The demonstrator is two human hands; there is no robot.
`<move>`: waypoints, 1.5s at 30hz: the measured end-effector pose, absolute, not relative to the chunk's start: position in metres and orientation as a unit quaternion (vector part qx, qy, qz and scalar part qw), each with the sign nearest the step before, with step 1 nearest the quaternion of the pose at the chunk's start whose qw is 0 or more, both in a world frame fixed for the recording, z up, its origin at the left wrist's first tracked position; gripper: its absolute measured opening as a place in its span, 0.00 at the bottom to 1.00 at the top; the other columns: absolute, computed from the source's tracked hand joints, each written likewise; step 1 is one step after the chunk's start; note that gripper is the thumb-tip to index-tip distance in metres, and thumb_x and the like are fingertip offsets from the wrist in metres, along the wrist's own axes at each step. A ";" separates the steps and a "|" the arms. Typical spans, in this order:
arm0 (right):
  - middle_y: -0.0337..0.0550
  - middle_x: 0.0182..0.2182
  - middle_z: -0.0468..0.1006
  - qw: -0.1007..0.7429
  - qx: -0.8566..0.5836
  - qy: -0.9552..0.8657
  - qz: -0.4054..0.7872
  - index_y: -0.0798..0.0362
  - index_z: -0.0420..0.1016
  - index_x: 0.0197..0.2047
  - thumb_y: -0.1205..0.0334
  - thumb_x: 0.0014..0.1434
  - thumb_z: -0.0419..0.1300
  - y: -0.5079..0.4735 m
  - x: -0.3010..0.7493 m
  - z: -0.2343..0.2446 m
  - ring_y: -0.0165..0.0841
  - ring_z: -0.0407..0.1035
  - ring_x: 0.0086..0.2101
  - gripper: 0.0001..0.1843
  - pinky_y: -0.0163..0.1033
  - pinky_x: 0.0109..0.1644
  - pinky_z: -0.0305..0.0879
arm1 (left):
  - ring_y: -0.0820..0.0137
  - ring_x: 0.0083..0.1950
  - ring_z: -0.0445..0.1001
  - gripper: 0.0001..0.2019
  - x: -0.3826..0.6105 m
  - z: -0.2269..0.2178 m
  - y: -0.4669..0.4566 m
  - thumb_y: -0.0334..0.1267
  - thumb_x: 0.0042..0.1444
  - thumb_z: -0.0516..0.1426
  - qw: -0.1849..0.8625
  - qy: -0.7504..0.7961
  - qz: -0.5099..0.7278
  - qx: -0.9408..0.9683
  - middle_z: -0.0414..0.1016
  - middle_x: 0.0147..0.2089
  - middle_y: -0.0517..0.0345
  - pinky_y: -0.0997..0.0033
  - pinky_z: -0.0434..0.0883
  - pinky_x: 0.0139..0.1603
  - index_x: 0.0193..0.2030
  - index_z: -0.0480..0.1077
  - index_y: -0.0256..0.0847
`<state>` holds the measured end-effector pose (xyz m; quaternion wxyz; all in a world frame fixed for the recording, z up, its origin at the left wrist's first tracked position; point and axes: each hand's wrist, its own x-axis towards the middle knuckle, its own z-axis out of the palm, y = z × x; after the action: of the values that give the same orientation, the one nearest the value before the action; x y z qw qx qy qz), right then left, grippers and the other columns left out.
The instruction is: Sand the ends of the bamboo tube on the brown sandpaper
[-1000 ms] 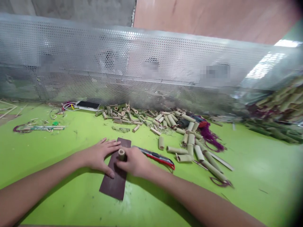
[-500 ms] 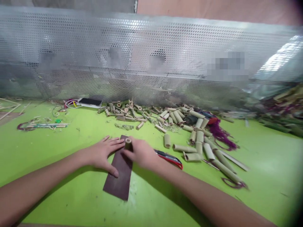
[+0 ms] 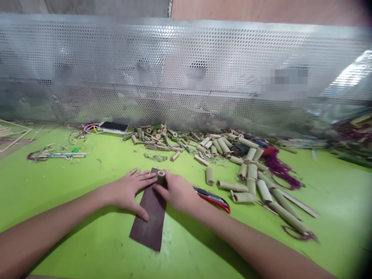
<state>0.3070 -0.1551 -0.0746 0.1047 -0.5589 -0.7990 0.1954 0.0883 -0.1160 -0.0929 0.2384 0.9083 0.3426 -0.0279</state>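
Observation:
A dark brown strip of sandpaper (image 3: 151, 226) lies flat on the green table (image 3: 87, 240). My left hand (image 3: 129, 192) rests on its left edge with fingers and thumb spread, pressing it down. Between the thumb and fingers of my right hand (image 3: 178, 193) is a short bamboo tube (image 3: 161, 177), upright, its hollow end facing up and its lower end at the far part of the sandpaper. A red and black utility knife (image 3: 213, 199) lies just right of my right hand, partly behind the wrist.
Several cut bamboo tubes (image 3: 223, 144) are heaped at the back and right. Purple string (image 3: 280, 168) lies by the heap. A phone (image 3: 114, 126) with a white cable sits at the back left, near thin sticks (image 3: 62, 155). A perforated metal panel (image 3: 174, 77) stands behind.
The view has shifted slightly, so everything sits a little further right and lower. Both hands keep their places on the sandpaper, the bamboo tube still held at its far end.

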 end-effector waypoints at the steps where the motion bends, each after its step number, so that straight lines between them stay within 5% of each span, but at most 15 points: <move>1: 0.50 0.40 0.83 0.099 -0.545 -0.809 0.198 0.52 0.75 0.50 0.53 0.65 0.62 -0.156 0.307 -0.075 0.41 0.77 0.36 0.14 0.41 0.38 0.67 | 0.48 0.81 0.37 0.58 0.088 -0.094 -0.116 0.69 0.49 0.63 0.237 0.340 -0.026 0.910 0.35 0.81 0.53 0.39 0.33 0.78 0.79 0.41 0.50; 10: 0.48 0.43 0.83 0.079 -0.518 -0.829 0.197 0.51 0.74 0.50 0.52 0.63 0.63 -0.160 0.305 -0.075 0.42 0.77 0.39 0.15 0.41 0.41 0.66 | 0.49 0.81 0.38 0.60 0.089 -0.093 -0.117 0.70 0.47 0.64 0.246 0.346 -0.026 0.905 0.37 0.81 0.53 0.40 0.31 0.78 0.79 0.43 0.47; 14: 0.55 0.45 0.83 0.081 -0.554 -0.811 0.170 0.55 0.72 0.53 0.55 0.67 0.58 -0.157 0.301 -0.074 0.45 0.78 0.41 0.15 0.43 0.42 0.66 | 0.48 0.80 0.38 0.60 0.089 -0.093 -0.117 0.70 0.46 0.64 0.250 0.344 -0.019 0.905 0.37 0.81 0.51 0.39 0.32 0.78 0.79 0.44 0.46; 19: 0.49 0.44 0.83 0.078 -0.478 -0.853 0.195 0.51 0.73 0.51 0.53 0.64 0.62 -0.159 0.303 -0.078 0.44 0.78 0.41 0.15 0.43 0.43 0.66 | 0.48 0.80 0.38 0.61 0.090 -0.094 -0.117 0.69 0.46 0.65 0.264 0.341 -0.007 0.902 0.37 0.81 0.54 0.39 0.32 0.78 0.79 0.43 0.49; 45: 0.47 0.43 0.83 0.099 -0.549 -0.801 0.218 0.50 0.73 0.49 0.56 0.65 0.60 -0.155 0.307 -0.080 0.42 0.76 0.40 0.11 0.42 0.44 0.65 | 0.46 0.80 0.34 0.60 0.090 -0.096 -0.115 0.71 0.48 0.63 0.290 0.324 -0.017 0.900 0.31 0.81 0.57 0.37 0.29 0.78 0.79 0.38 0.51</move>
<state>0.3071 -0.1553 -0.0799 0.0991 -0.5492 -0.8008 0.2175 0.0900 -0.1152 -0.0958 0.2900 0.9002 0.3243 -0.0166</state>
